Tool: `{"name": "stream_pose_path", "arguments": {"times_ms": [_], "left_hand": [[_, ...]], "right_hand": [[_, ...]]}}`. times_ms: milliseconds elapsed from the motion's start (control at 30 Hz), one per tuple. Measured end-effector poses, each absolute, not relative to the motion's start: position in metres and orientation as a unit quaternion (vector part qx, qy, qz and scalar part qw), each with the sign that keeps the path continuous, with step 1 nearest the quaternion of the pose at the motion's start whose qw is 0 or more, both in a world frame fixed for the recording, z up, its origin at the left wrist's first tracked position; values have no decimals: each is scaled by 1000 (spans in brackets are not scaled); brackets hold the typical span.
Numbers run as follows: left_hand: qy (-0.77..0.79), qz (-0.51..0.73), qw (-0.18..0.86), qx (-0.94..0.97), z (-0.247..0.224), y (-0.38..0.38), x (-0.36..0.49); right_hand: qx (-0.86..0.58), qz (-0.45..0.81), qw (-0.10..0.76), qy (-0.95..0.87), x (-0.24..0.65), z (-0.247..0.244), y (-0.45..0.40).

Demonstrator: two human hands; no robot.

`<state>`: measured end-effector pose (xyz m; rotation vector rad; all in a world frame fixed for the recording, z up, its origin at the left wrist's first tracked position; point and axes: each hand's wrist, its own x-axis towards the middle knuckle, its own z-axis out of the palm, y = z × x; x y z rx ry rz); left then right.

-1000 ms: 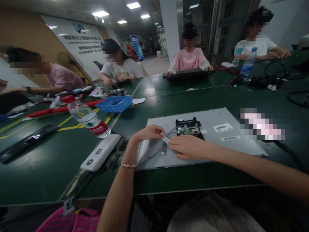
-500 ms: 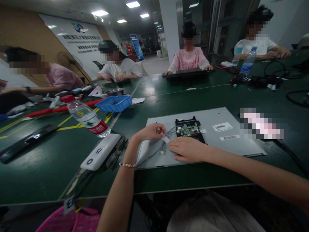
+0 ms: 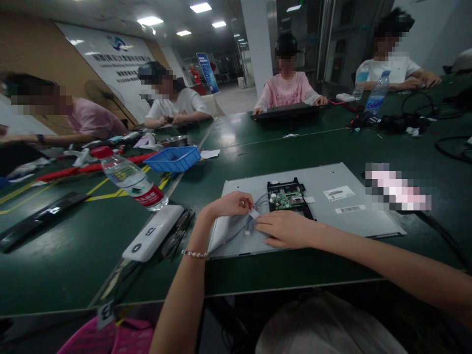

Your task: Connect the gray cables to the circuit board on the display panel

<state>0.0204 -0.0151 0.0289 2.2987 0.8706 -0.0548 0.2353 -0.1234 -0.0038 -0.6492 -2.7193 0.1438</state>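
On a flat grey metal display panel (image 3: 317, 184), both of my hands work beside its circuit board (image 3: 289, 197). My left hand (image 3: 234, 203) is closed in a pinch at the upper end of a small white strip, perhaps tape (image 3: 253, 213). The strip's lower end meets the fingertips of my right hand (image 3: 283, 227), whose fingers are together and bent, low over the panel; its thumb is hidden. Thin grey cables (image 3: 239, 231) run from the board beneath the strip and between the hands to the panel's left edge.
Left of the panel lie a white power bank (image 3: 155, 233), eyeglasses (image 3: 177, 233) and a leaning water bottle (image 3: 136, 182). Farther off are a blue tray (image 3: 175, 160) and a dark long object (image 3: 42, 219). A blurred-out pink item (image 3: 398, 189) lies right. Several people sit around the table.
My hands have drawn slightly closer together, and less of the white strip shows between them. The panel stays in place; the view has shifted a little.
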Motion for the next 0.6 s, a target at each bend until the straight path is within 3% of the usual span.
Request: {"name": "stream_pose_path", "arguments": {"times_ms": [600], "left_hand": [[367,-12,364,856,23,-5,7]], "right_hand": [[-242,23,150,-958,238,-1,-133]]}}
